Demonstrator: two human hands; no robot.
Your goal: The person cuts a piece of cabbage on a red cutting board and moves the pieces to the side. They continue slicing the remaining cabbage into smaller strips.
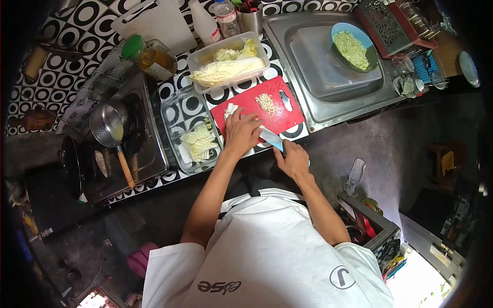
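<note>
My right hand point(295, 160) is wrapped round the light blue handle of a knife point(271, 137), whose blade lies low over the front of the red cutting board point(287, 119). On the board's left part, my left hand point(242, 131) presses down with bent fingers on a white vegetable piece point(230, 110), mostly hidden beneath it. The blade is close to my left fingertips; whether they touch cannot be made out. A small heap of chopped pale pieces point(266, 104) sits further back on the board. Left of it, a glass dish point(169, 110) holds cut cabbage leaves point(198, 143).
Behind the board stands a plastic tub point(194, 61) with napa cabbage point(226, 71). A blue bowl point(336, 32) of shredded greens point(351, 50) rests over the sink point(318, 115) at right. On the left stove lies a perforated ladle point(109, 123). A green-lidded jar point(156, 62) stands behind.
</note>
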